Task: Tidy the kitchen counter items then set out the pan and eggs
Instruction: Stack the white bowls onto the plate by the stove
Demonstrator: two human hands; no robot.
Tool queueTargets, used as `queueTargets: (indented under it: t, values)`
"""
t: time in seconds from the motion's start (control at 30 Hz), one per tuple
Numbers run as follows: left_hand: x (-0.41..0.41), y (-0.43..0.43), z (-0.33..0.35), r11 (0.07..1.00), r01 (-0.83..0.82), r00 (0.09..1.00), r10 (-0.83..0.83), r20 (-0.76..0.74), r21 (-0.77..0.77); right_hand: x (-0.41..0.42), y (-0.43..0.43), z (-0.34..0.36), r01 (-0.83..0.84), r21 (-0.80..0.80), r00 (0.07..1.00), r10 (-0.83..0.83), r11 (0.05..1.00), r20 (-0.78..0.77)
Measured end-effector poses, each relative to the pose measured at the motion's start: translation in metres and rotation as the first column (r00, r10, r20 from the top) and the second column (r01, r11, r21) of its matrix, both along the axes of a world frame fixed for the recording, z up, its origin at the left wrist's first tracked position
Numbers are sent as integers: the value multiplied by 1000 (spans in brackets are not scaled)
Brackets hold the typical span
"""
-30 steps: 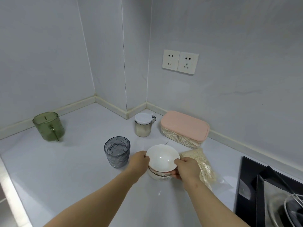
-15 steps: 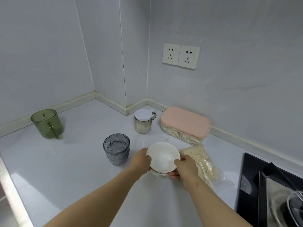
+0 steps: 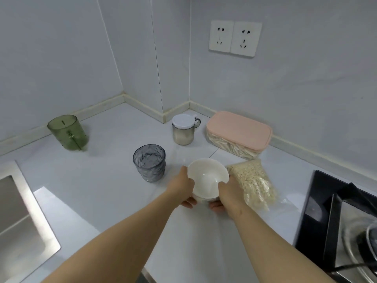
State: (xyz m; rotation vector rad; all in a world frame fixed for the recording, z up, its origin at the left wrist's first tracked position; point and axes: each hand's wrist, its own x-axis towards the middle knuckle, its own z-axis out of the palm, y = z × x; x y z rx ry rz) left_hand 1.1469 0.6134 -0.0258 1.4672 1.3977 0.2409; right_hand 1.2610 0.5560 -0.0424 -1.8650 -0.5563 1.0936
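A white bowl (image 3: pixel 206 176) sits nested on at least one other bowl in the middle of the white counter (image 3: pixel 102 190). My left hand (image 3: pixel 181 186) grips the stack on its left side, thumb at the rim and fingers curled under. My right hand (image 3: pixel 228 193) grips the right side the same way. The lower bowl is mostly hidden by my hands. A metal pan (image 3: pixel 359 242) shows at the right edge on the black stove (image 3: pixel 314 211). No eggs are in view.
A grey textured glass (image 3: pixel 150 162) stands just left of the bowls, a bag of oats (image 3: pixel 253 182) just right. Behind are a lidded metal cup (image 3: pixel 183 129), a pink-lidded box (image 3: pixel 238 133) and a green cup (image 3: pixel 68 131). A steel sink (image 3: pixel 18 217) is at left.
The view has dropped and shifted left, bringing the sink into sight. Both hands have slid lower round the bowl stack, fingers now underneath it.
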Motion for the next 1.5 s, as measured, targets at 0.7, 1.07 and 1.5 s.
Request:
queueTargets:
  t: [0.7, 1.07, 1.5]
  values:
    - [-46, -87, -2, 993, 113, 991, -115, 72, 23, -47, -113, 6, 107, 3, 993, -107, 994, -54]
    - [-24, -191, 20, 904, 426, 891, -412, 191, -33, -56, -255, 33, 351, 34, 936, -352, 936, 29]
    - [80, -454, 51, 697, 715, 681, -677, 278, -54, 3, -542, 64, 648, 78, 756, -653, 757, 55]
